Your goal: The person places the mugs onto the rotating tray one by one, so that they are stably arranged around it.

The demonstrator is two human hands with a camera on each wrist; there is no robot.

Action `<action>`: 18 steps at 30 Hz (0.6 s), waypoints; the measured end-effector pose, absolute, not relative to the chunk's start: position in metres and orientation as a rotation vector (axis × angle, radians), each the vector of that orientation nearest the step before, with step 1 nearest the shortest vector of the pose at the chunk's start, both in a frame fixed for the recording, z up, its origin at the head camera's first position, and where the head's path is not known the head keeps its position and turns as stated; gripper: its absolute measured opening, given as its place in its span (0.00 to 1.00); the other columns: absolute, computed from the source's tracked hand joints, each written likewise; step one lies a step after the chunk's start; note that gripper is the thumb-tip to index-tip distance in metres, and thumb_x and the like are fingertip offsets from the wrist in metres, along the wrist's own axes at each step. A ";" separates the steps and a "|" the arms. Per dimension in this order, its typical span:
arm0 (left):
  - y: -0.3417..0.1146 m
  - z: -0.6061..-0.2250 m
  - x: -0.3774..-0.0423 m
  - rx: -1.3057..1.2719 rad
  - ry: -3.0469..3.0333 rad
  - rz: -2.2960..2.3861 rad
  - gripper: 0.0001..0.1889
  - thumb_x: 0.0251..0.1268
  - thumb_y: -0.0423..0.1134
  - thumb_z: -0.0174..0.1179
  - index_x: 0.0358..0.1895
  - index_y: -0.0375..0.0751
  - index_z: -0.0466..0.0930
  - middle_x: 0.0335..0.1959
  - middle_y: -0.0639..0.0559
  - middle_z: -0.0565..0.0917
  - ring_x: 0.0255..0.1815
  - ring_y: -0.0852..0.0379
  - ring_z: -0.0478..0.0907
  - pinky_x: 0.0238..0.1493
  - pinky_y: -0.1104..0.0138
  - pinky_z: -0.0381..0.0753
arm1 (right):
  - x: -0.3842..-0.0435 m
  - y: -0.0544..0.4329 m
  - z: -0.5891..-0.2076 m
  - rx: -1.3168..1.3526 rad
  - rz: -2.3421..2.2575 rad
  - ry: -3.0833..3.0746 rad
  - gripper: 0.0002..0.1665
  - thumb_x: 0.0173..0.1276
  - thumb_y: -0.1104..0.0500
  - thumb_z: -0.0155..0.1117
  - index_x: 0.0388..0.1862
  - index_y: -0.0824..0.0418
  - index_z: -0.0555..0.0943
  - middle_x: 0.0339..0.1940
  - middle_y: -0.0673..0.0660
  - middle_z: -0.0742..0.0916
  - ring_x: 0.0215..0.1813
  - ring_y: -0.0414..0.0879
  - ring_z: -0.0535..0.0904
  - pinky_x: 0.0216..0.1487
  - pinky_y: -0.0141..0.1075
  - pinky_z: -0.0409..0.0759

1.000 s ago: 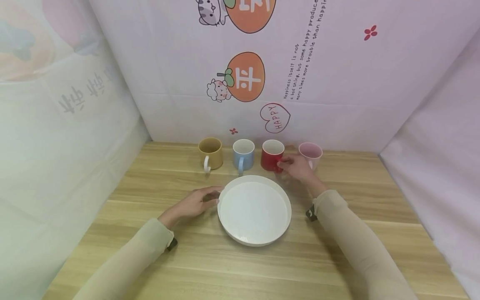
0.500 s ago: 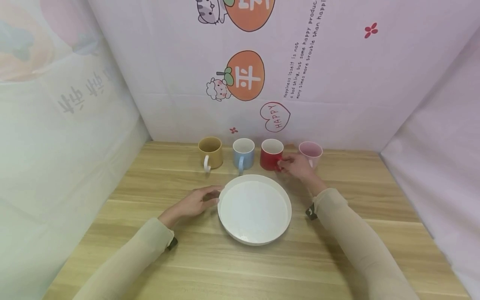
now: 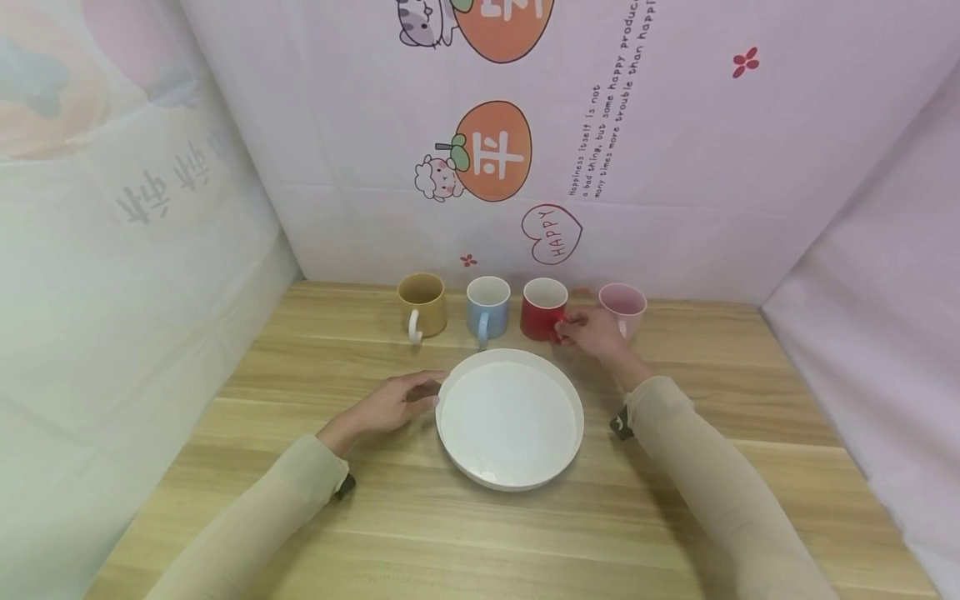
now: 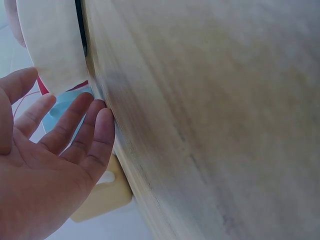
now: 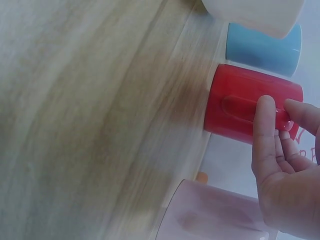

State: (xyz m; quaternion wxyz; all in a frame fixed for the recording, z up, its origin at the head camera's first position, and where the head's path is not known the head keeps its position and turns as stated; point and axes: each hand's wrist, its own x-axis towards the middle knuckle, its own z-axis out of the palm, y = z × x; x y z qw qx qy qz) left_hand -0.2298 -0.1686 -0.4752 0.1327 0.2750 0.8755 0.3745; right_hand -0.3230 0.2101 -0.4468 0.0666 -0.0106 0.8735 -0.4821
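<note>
One glossy red mug with a white inside (image 3: pixel 538 323): standing upright in the back row on the wood-grain table (image 3: pixel 525 542), third from the left, seemingly not lifted.
Right hand (image 3: pixel 596 333): pinching the red mug's handle between thumb and forefinger.
Shallow round white tray (image 3: pixel 510 425): set just in front of the row, with none of the mugs inside.
Left hand (image 3: pixel 386 407): at the tray's left rim, relaxed, fingers parted, not curled round anything; cannot tell whether touching.
Red handle: gripped, apparently the only step done so far.
Back row: complete at four, so any shifting of mugs seems left to do.
Yellow-brown mug with a white handle (image 3: pixel 431 318): at the left end, untouched.
Light-blue mug with a white inside (image 3: pixel 498 321): between yellow-brown and red, also untouched.
Pale pink mug (image 3: pixel 622 302): at the right end, partly hidden by the right hand, not held.
Mug sides: free of any readable brand or wording where visible.
Red heart outline (image 3: pixel 552 235) on the white cloth backdrop (image 3: pixel 675 150): reading "HAPPY", turned sideways.
Dark slanted lettering (image 3: pixel 609 125): reading "Happiness itself is not a bad thing, but some happy produce", then "many times more trouble than happi", cut off at the top edge.
Orange fruit print (image 3: pixel 492 150): bearing one white character, not read with certainty.
Left cloth wall (image 3: pixel 97 250): carrying faint grey characters, too washed out to read.
Dark wrist device by the right cuff (image 3: pixel 621 423): showing a small pale mark, illegible.
</note>
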 end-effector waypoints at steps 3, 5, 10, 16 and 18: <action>-0.168 -0.475 -0.229 0.795 2.540 1.085 0.25 0.77 0.42 0.54 0.74 0.48 0.67 0.68 0.48 0.78 0.68 0.48 0.76 0.72 0.50 0.72 | -0.323 0.210 -0.448 -0.015 -1.440 2.641 0.15 0.73 0.59 0.63 0.50 0.70 0.81 0.47 0.71 0.88 0.42 0.56 0.88 0.46 0.44 0.89; -0.168 -0.474 -0.229 0.796 2.535 1.091 0.25 0.77 0.42 0.54 0.74 0.48 0.67 0.67 0.47 0.78 0.68 0.48 0.76 0.72 0.50 0.72 | -0.323 0.210 -0.449 -0.014 -1.430 2.654 0.14 0.73 0.59 0.63 0.48 0.69 0.81 0.45 0.69 0.88 0.43 0.57 0.88 0.46 0.45 0.89; -0.168 -0.473 -0.228 0.795 2.530 1.092 0.25 0.77 0.43 0.54 0.74 0.48 0.66 0.66 0.46 0.79 0.67 0.47 0.77 0.71 0.49 0.72 | -0.323 0.211 -0.453 -0.039 -1.399 2.698 0.13 0.74 0.59 0.62 0.47 0.69 0.81 0.41 0.67 0.89 0.43 0.57 0.88 0.42 0.38 0.88; -0.169 -0.474 -0.229 0.802 2.525 1.087 0.26 0.77 0.46 0.54 0.74 0.48 0.66 0.67 0.47 0.79 0.68 0.47 0.76 0.71 0.49 0.72 | -0.323 0.212 -0.454 -0.051 -1.316 2.772 0.12 0.73 0.57 0.62 0.45 0.65 0.83 0.39 0.64 0.90 0.39 0.53 0.87 0.33 0.29 0.83; -0.169 -0.474 -0.229 0.802 2.524 1.093 0.26 0.77 0.45 0.54 0.74 0.47 0.66 0.66 0.46 0.79 0.67 0.47 0.76 0.71 0.50 0.72 | -0.323 0.212 -0.453 -0.059 -1.304 2.790 0.11 0.73 0.56 0.63 0.44 0.64 0.83 0.38 0.64 0.90 0.38 0.52 0.87 0.31 0.29 0.82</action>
